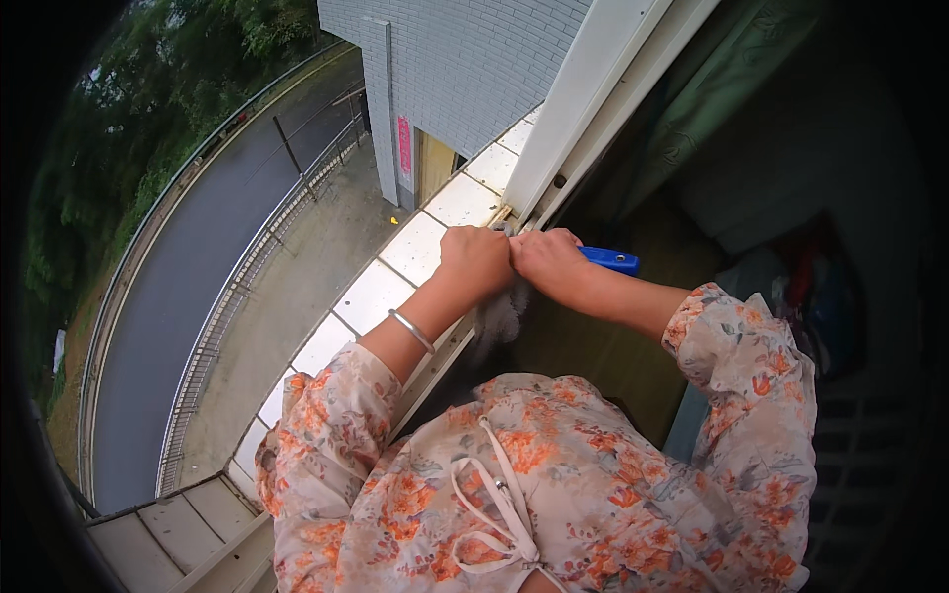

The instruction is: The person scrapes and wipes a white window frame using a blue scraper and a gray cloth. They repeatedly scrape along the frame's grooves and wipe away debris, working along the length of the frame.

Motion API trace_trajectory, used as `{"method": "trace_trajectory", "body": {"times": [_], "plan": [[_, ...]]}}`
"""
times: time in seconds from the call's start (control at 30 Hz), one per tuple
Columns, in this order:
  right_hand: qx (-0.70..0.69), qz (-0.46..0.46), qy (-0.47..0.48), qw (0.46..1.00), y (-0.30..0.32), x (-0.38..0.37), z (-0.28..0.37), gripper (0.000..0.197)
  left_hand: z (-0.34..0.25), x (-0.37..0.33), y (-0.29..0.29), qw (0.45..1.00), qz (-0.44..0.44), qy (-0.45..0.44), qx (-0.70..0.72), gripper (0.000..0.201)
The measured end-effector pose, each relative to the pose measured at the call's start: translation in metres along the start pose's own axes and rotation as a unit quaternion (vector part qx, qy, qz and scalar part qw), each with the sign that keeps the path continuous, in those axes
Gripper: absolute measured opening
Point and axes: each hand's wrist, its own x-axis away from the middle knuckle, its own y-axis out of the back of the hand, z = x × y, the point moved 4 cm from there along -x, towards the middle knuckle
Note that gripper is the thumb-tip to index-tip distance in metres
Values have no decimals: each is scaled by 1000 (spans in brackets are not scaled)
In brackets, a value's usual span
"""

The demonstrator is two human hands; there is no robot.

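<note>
Both of my hands meet close together over the window track, at the foot of the white window frame (583, 109). My right hand (549, 262) is closed round a tool with a blue handle (613, 261); the handle's end, with a hole in it, sticks out to the right. The tool's working end is hidden between my hands. My left hand (473, 262), a silver bangle on its wrist, is closed beside it, knuckles touching the right hand. A grey cloth (502, 314), somewhat blurred, hangs below my hands and seems gripped by the left fingers.
A white tiled ledge (366, 296) runs outside along the track. Beyond it, far below, lie a paved yard (267, 326), a railing and a curved road (188, 267). A white-brick wall (474, 69) rises ahead. Indoors on the right hangs a green curtain (707, 99).
</note>
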Motion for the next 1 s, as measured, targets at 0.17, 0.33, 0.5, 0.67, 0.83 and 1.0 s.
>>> {"method": "trace_trajectory", "body": {"times": [0.17, 0.33, 0.5, 0.67, 0.83, 1.0], "plan": [[-1, 52, -43, 998, -6, -5, -5, 21, 1, -23, 0, 1000, -2, 18, 21, 20], [-89, 25, -81, 992, 8, 11, -5, 16, 9, -5, -5, 998, 5, 45, 48, 26], [-485, -50, -172, 856, -1, 64, -6, 49, 15, 33, 9, 983, -32, 70, 165, 31], [-846, 19, -283, 452, -6, 97, 15, 34, -5, 37, 46, 952, -128, 3, 279, 25], [-869, -75, -292, 392, 12, 94, 28, 31, -13, 24, 69, 921, -227, -35, 314, 24], [-868, -88, -343, 349, 8, 66, 35, 21, -3, -1, 63, 935, -190, 10, 300, 33]]}}
